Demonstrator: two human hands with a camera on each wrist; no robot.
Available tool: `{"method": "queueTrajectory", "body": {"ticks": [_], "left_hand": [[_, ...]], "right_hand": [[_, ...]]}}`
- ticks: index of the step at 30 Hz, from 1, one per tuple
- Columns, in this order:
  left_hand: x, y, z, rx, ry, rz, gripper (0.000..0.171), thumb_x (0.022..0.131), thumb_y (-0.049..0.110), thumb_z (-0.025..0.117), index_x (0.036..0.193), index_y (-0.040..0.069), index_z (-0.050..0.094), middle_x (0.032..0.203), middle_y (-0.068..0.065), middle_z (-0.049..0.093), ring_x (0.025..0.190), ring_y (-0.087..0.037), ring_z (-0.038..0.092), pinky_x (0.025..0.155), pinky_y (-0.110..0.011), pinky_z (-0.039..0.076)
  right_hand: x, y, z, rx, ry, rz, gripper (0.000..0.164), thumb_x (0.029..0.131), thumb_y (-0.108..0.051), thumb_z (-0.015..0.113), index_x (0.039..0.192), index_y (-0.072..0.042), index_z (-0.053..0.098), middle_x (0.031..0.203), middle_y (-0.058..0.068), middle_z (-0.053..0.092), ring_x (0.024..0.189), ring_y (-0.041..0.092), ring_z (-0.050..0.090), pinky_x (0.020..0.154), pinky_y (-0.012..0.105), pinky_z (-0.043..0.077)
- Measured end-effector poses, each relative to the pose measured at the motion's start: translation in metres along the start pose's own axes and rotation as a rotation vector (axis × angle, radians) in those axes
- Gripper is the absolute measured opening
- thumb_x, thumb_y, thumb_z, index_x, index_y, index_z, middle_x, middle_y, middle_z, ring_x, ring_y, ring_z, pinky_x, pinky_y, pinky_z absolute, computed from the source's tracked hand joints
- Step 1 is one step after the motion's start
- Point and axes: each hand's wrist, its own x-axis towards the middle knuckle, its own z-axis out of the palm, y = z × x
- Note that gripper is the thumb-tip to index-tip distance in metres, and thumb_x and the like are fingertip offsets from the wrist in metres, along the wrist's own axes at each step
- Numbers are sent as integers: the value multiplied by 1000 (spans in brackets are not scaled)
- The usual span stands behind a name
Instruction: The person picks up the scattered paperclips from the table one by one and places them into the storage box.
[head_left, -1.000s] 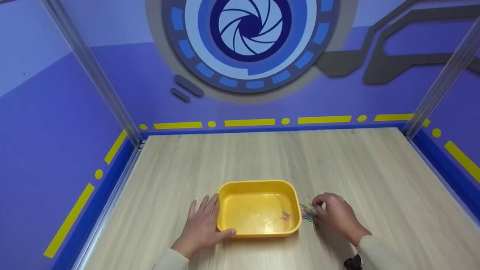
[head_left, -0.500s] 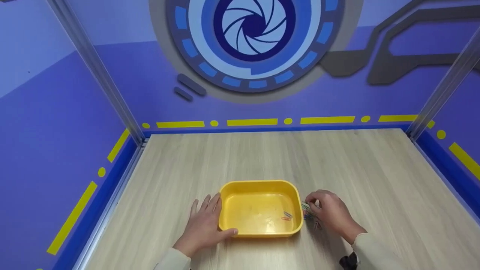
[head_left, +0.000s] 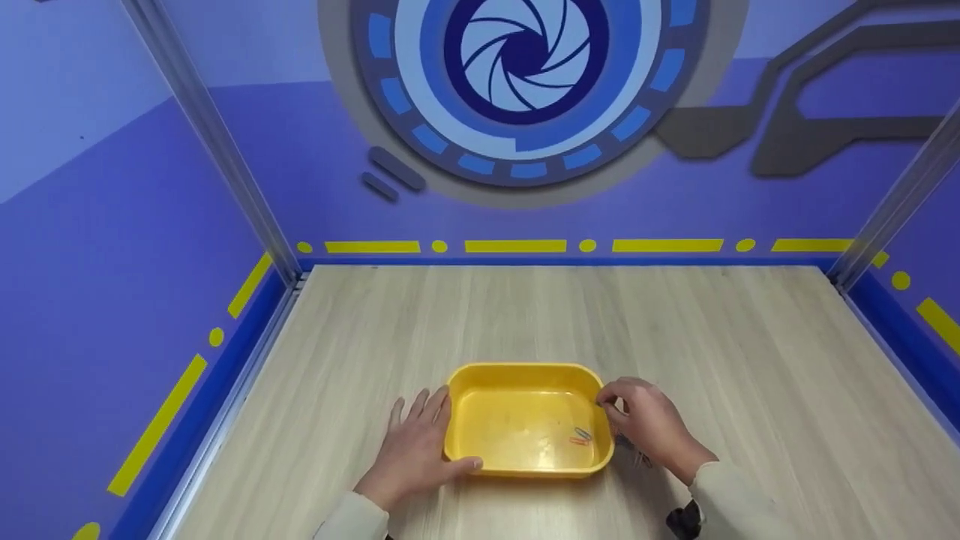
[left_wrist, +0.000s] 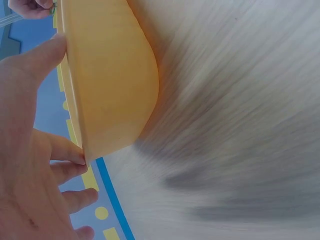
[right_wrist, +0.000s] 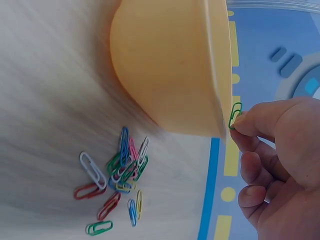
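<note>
A yellow plastic tray [head_left: 517, 369] stands on the wooden table, with several paper clips [head_left: 580, 436] inside near its right end. My left hand [head_left: 415, 452] rests against its left end, fingers spread and fairly straight, the thumb on the near rim. At the right rim, my right hand [head_left: 652, 420] pinches a green paper clip [right_wrist: 235, 115] between thumb and index finger. That clip is held up at rim height, as the right wrist view shows. Below the hand lies a loose pile of coloured paper clips [right_wrist: 127, 162], mostly hidden by the hand in the head view.
The light wooden table [head_left: 480, 315] is bounded by blue and purple printed panels [head_left: 247, 165] at the back and sides. Metal posts [head_left: 217, 142] rise at the back corners. A dark band [head_left: 684, 519] shows at the right sleeve's cuff.
My right hand has moved left from the pile to the tray's right rim, now with a green paper clip in its pinch. The left hand stays at the tray; the head view shifts slightly.
</note>
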Motion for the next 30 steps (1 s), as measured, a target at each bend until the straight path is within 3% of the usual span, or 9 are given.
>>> {"method": "queueTrajectory", "body": {"ticks": [9, 13, 18, 30], "left_hand": [[1, 2, -1, -19, -12, -24, 106, 77, 72, 60, 153, 7, 24, 159, -8, 27, 146, -37, 24, 116, -64, 7], [1, 2, -2, -18, -20, -26, 107, 77, 72, 60, 153, 6, 24, 159, -7, 27, 146, -36, 24, 117, -64, 7], [1, 2, -1, -15, -25, -30, 107, 76, 73, 60, 153, 7, 24, 160, -6, 26, 147, -36, 24, 117, -63, 7], [1, 1, -1, -6, -10, -24, 106, 77, 72, 60, 153, 7, 25, 159, -7, 28, 146, -37, 25, 116, -64, 9]], "right_hand": [[9, -3, 6, -8, 1, -80, 13, 84, -9, 71, 81, -22, 72, 75, -13, 57, 69, 6, 46, 62, 21, 41], [12, -4, 9, -6, -5, -109, 8, 84, -10, 72, 82, -17, 73, 73, -12, 56, 68, 6, 46, 61, 21, 41], [13, -7, 11, -5, -35, -89, 4, 84, -10, 72, 84, -15, 74, 73, -11, 55, 69, 7, 46, 61, 20, 41], [12, -5, 8, 3, -3, -81, 13, 83, -5, 71, 84, -19, 73, 78, -10, 61, 69, 7, 48, 61, 22, 44]]}}
